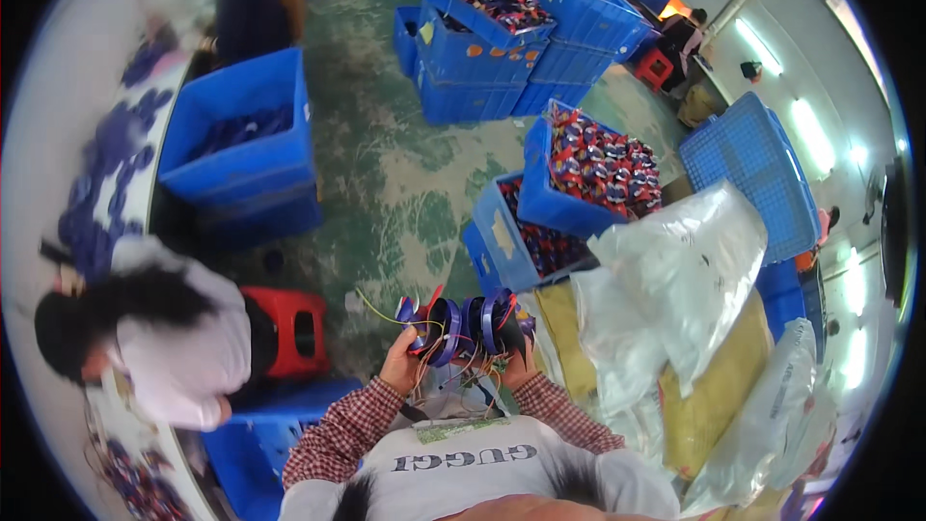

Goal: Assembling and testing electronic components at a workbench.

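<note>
In front of my chest I hold a bunch of round purple plastic parts with dark hollows and loose thin wires. My left hand [398, 364] is closed round the left cluster of purple parts [439, 328], where a yellow-green wire and a red tip stick out. The right cluster of purple parts [490, 323] rests in my right hand [524, 367], whose fingers are partly hidden behind it. Red, green and pale wires [473, 371] dangle between both hands. I cannot make out exactly how many parts each hand carries.
Right of my hands stand blue crates [540, 203] filled with similar red and purple parts, beside clear plastic bags [666, 280] and yellow sacks [709, 415]. A person in white [183, 338] sits on a red stool [294, 333] at left. More blue crates [236, 169] stand beyond.
</note>
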